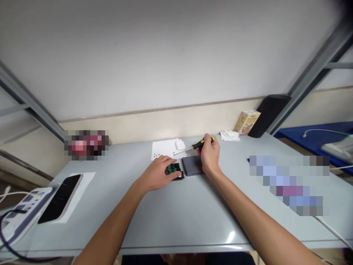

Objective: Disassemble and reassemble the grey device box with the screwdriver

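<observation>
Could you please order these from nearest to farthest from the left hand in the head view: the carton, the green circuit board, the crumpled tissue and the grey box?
1. Green circuit board: right at the left hand.
2. Grey box: just right of the board.
3. Crumpled tissue: farther right and back.
4. Carton: just beyond the tissue.

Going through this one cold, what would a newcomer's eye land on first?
Probably the yellow-and-black screwdriver near the middle, held in the right hand with its shaft slanting down toward the white paper. Next, the green circuit board gripped by the left hand, just left of a dark grey box. Farther out, the dark-screened phone stands out at the table's left side.
</observation>
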`<state>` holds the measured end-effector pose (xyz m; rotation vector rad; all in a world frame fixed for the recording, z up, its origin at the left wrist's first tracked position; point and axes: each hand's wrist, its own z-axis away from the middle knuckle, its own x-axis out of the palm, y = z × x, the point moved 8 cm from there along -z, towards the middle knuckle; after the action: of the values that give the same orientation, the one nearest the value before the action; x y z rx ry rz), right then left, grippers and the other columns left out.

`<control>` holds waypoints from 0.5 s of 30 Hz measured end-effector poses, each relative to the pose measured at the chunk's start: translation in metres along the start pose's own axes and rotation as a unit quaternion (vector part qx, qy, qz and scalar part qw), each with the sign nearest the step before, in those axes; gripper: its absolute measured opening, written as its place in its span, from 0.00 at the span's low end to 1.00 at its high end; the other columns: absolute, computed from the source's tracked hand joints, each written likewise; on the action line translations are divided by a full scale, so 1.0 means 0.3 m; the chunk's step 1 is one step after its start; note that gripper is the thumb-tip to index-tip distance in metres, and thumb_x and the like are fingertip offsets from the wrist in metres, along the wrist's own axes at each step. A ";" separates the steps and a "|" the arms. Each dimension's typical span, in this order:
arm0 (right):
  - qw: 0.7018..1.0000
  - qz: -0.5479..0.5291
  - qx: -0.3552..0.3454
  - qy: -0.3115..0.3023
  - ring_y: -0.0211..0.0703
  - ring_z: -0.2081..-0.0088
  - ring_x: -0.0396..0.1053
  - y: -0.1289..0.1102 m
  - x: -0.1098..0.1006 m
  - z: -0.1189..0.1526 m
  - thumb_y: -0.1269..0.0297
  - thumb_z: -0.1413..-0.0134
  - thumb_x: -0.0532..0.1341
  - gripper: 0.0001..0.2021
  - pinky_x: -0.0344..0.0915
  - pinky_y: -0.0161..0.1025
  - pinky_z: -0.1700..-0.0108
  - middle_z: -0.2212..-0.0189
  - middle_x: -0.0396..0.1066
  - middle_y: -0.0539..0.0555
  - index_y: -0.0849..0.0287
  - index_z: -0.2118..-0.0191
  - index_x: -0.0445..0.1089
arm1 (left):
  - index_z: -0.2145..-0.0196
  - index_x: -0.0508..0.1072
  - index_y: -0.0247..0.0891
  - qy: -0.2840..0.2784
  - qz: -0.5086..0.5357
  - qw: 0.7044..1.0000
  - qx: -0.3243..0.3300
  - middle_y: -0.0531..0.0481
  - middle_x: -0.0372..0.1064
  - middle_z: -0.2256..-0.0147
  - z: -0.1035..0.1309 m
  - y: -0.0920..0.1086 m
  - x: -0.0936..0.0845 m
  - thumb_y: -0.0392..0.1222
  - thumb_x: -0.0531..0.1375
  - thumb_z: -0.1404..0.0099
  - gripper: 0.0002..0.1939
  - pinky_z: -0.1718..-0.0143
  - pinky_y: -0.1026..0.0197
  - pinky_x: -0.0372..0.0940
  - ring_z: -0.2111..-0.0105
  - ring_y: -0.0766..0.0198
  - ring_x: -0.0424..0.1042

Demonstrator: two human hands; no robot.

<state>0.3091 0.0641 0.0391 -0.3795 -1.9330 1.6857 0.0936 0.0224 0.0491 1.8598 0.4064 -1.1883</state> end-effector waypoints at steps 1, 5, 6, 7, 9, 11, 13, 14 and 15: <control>1.000 0.000 -0.009 -0.002 0.39 0.80 0.64 -0.005 0.001 0.000 0.47 0.36 0.57 0.16 0.60 0.36 0.77 0.80 0.58 0.42 0.52 0.67 0.58 | 0.43 0.74 0.41 0.016 0.014 1.000 -0.005 0.41 0.74 0.46 0.000 -0.006 -0.010 0.56 0.59 0.26 0.22 0.41 0.43 0.65 0.44 0.48 0.69; 0.999 0.005 -0.033 -0.018 0.38 0.79 0.64 -0.020 0.009 0.003 0.46 0.36 0.57 0.16 0.62 0.36 0.75 0.78 0.59 0.43 0.52 0.66 0.59 | 0.47 0.75 0.41 0.092 0.059 0.994 -0.025 0.42 0.75 0.51 -0.001 -0.040 -0.044 0.51 0.57 0.24 0.16 0.45 0.47 0.68 0.49 0.52 0.72; 0.999 0.004 -0.036 -0.021 0.38 0.79 0.64 -0.023 0.011 0.006 0.46 0.36 0.57 0.16 0.62 0.36 0.75 0.78 0.59 0.43 0.52 0.66 0.59 | 0.48 0.76 0.41 0.104 0.066 0.992 -0.028 0.43 0.76 0.53 -0.003 -0.047 -0.048 0.50 0.58 0.25 0.15 0.46 0.48 0.68 0.51 0.53 0.73; 0.999 0.001 -0.038 -0.023 0.38 0.79 0.64 -0.027 0.012 0.008 0.46 0.36 0.58 0.16 0.62 0.36 0.76 0.78 0.58 0.43 0.52 0.66 0.59 | 0.49 0.76 0.42 0.112 0.071 0.991 -0.026 0.44 0.76 0.54 -0.004 -0.051 -0.050 0.50 0.58 0.25 0.14 0.47 0.49 0.69 0.52 0.54 0.73; 0.999 -0.002 -0.040 -0.023 0.37 0.79 0.63 -0.034 0.013 0.015 0.46 0.37 0.58 0.16 0.62 0.36 0.77 0.77 0.58 0.43 0.52 0.67 0.59 | 0.52 0.77 0.43 0.124 0.078 0.989 -0.013 0.45 0.77 0.55 -0.008 -0.047 -0.055 0.49 0.59 0.25 0.12 0.48 0.50 0.68 0.53 0.55 0.74; 0.999 -0.001 -0.039 -0.022 0.37 0.79 0.61 -0.039 0.013 0.020 0.45 0.37 0.58 0.17 0.62 0.35 0.77 0.78 0.57 0.42 0.52 0.67 0.59 | 0.55 0.78 0.43 0.139 0.078 0.987 0.005 0.47 0.78 0.57 -0.009 -0.033 -0.068 0.47 0.58 0.25 0.10 0.48 0.51 0.68 0.55 0.56 0.74; 0.999 0.001 -0.043 -0.026 0.36 0.80 0.61 -0.042 0.017 0.024 0.45 0.37 0.58 0.17 0.62 0.35 0.78 0.78 0.57 0.42 0.52 0.67 0.59 | 0.59 0.79 0.43 0.149 0.069 0.986 0.018 0.48 0.78 0.59 -0.009 -0.019 -0.083 0.46 0.58 0.24 0.11 0.48 0.52 0.67 0.56 0.57 0.74; 0.998 0.002 -0.046 -0.029 0.37 0.80 0.62 -0.044 0.020 0.026 0.44 0.37 0.58 0.17 0.62 0.35 0.78 0.78 0.57 0.42 0.52 0.67 0.59 | 0.61 0.79 0.43 0.151 0.062 0.986 0.022 0.48 0.78 0.60 -0.009 -0.013 -0.089 0.46 0.57 0.24 0.11 0.48 0.51 0.67 0.57 0.57 0.74; 0.998 0.003 -0.050 -0.032 0.37 0.80 0.62 -0.046 0.022 0.028 0.44 0.37 0.58 0.17 0.62 0.34 0.78 0.78 0.57 0.42 0.52 0.66 0.59 | 0.61 0.79 0.43 0.151 0.055 0.987 0.024 0.48 0.78 0.60 -0.008 -0.010 -0.094 0.46 0.57 0.24 0.12 0.49 0.51 0.67 0.57 0.57 0.74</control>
<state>0.3008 0.0584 0.0534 -0.3725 -2.0713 1.6273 0.0792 0.0309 0.0720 2.0837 0.4380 -0.8494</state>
